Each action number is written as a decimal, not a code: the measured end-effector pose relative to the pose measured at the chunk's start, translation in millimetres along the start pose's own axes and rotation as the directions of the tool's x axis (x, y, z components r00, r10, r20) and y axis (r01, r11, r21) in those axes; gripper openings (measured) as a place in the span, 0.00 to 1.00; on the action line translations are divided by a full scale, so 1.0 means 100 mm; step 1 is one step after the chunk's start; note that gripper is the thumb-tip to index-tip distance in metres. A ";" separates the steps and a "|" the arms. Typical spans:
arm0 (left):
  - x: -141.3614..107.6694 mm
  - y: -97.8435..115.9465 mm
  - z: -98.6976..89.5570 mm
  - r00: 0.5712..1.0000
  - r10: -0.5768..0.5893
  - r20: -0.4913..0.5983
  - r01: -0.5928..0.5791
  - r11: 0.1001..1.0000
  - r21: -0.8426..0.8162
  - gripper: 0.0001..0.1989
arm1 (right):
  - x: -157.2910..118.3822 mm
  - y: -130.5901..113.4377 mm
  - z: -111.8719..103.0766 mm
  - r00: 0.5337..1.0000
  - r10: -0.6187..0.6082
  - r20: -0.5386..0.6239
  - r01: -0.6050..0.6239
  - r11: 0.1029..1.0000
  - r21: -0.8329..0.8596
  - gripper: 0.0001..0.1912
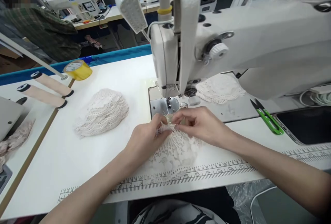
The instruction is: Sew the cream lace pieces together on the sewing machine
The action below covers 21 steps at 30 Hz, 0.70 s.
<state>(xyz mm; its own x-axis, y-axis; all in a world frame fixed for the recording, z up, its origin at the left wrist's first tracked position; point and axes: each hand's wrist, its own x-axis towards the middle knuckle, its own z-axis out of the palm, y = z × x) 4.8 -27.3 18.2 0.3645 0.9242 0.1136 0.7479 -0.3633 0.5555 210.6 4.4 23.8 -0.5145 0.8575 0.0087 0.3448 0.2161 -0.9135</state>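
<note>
A gathered piece of white lace fabric (176, 151) lies on the table in front of the sewing machine (170, 44), its scalloped edge over the printed ruler. Its upper edge is pinched by my left hand (147, 136), thumb and fingers closed. On the same edge, just to the right, my right hand (199, 124) is closed with its fingertips on the lace. Both hands are right in front of the metal needle plate (162, 106), below the needle area. The exact grip of the fingertips is partly hidden.
A pile of lace pieces (106, 112) lies left; more lace (221, 87) sits behind the needle. Green-handled scissors (270, 118) and a black phone-like slab (305, 124) are at right. Yellow tape (77, 69) and two thread cones (42, 95) stand left. A person (38, 30) sits beyond.
</note>
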 end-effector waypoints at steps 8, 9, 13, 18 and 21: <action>-0.02 -0.11 0.02 0.906 0.351 -0.238 -0.281 0.917 0.283 0.05 | -0.05 0.01 0.09 0.931 -0.355 -0.082 0.328 0.916 -0.233 0.05; -0.02 -0.12 0.03 0.887 0.388 -0.249 -0.312 0.903 0.296 0.04 | -0.05 0.02 0.09 0.915 -0.395 -0.081 0.364 0.896 -0.255 0.06; -0.03 -0.13 0.05 0.822 0.493 -0.284 -0.414 0.861 0.297 0.04 | -0.07 0.07 0.11 0.864 -0.501 -0.042 0.462 0.824 -0.329 0.09; -0.04 -0.11 0.05 0.820 0.505 -0.270 -0.438 0.857 0.273 0.05 | -0.08 0.08 0.11 0.824 -0.567 -0.016 0.521 0.768 -0.373 0.09; -0.04 -0.10 0.04 0.809 0.519 -0.276 -0.453 0.849 0.271 0.04 | -0.08 0.07 0.11 0.813 -0.582 0.006 0.540 0.751 -0.380 0.10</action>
<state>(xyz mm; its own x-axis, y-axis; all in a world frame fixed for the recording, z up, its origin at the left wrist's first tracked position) -1.1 -27.6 8.8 0.5305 0.5914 0.6074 0.6203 -0.7591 0.1974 208.2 -6.3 13.3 -0.6237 0.5688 0.5362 0.2798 0.8029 -0.5264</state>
